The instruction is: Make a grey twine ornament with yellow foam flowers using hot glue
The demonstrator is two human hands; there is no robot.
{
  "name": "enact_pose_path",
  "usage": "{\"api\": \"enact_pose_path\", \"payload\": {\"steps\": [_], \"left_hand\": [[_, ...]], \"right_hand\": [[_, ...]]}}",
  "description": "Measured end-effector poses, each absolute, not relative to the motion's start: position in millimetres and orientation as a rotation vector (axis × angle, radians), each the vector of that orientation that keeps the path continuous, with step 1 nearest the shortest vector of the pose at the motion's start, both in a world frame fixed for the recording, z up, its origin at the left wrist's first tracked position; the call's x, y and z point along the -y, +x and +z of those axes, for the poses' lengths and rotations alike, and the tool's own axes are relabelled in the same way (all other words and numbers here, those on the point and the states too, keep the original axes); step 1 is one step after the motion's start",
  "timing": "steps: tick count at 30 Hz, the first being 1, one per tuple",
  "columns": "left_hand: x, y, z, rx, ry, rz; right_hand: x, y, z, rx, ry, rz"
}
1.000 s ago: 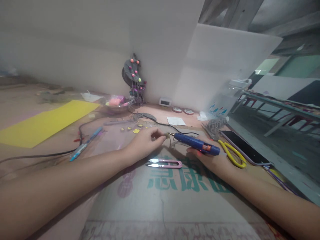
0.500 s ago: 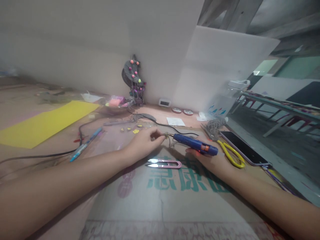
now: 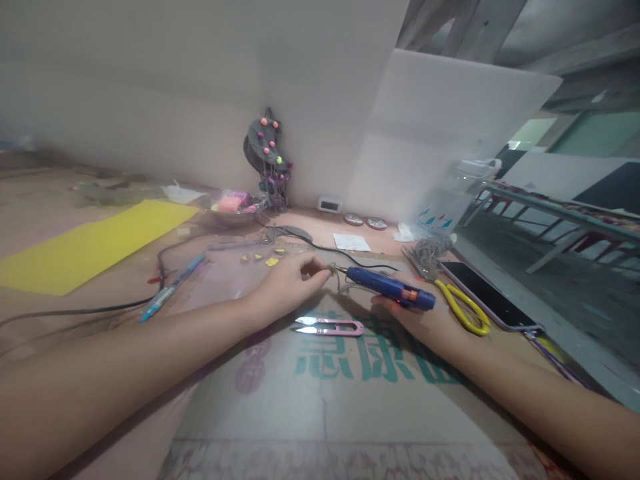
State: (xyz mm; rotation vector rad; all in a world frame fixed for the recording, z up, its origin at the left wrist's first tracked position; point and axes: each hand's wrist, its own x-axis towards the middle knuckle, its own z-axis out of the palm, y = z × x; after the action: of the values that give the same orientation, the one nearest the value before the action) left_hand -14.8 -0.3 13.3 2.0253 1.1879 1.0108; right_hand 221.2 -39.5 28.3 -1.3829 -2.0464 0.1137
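Observation:
My left hand [image 3: 287,283] is closed in a pinch on a small yellowish piece [image 3: 333,269], whose exact kind is too small to make out. My right hand [image 3: 403,317] wraps around a blue hot glue gun [image 3: 383,283] with a small red light near its underside. The gun's metal tip points left and meets, or nearly meets, the pinched piece. A thin grey cord [image 3: 341,288] hangs in loops just below the tip. Pink thread snips [image 3: 334,327] lie on the printed board between my forearms. Several small yellow pieces, one a flower [image 3: 271,263], rest beyond my left hand.
Yellow-handled scissors [image 3: 463,307], a phone [image 3: 487,295] and a grey yarn bundle [image 3: 433,248] lie to the right. At left are a blue pen [image 3: 173,287] and a yellow sheet [image 3: 95,247]. A black cable [image 3: 340,253] crosses behind my hands. A moon-shaped ornament [image 3: 265,147] stands at the back.

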Motion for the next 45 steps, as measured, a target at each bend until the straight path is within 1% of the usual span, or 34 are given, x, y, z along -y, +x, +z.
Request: {"api": "enact_pose_path", "payload": {"steps": [6, 23, 31, 35, 41, 45], "left_hand": [[0.5, -14.4, 14.2, -1.192, 2.02, 1.015], [1.1, -13.4, 15.6, -1.192, 1.991, 1.029], [-0.2, -13.6, 12.1, -1.19, 2.011, 1.001], [-2.1, -13.9, 7.5, -1.153, 2.074, 0.986], [-5.2, -13.5, 0.0, -1.118, 2.11, 0.995], [-4.3, -13.2, 0.7, -1.128, 2.147, 0.99]], "right_hand": [[38.3, 223.0, 27.2, 2.064, -1.323, 0.132], [32.3, 223.9, 21.4, 2.02, -1.402, 0.172], [34.6, 227.6, 26.4, 1.885, -1.367, 0.119], [36.0, 227.0, 30.4, 1.908, -1.283, 0.189], [16.9, 236.3, 25.0, 1.835, -1.258, 0.298], [-6.5, 247.4, 37.2, 1.772, -1.387, 0.239]]}}
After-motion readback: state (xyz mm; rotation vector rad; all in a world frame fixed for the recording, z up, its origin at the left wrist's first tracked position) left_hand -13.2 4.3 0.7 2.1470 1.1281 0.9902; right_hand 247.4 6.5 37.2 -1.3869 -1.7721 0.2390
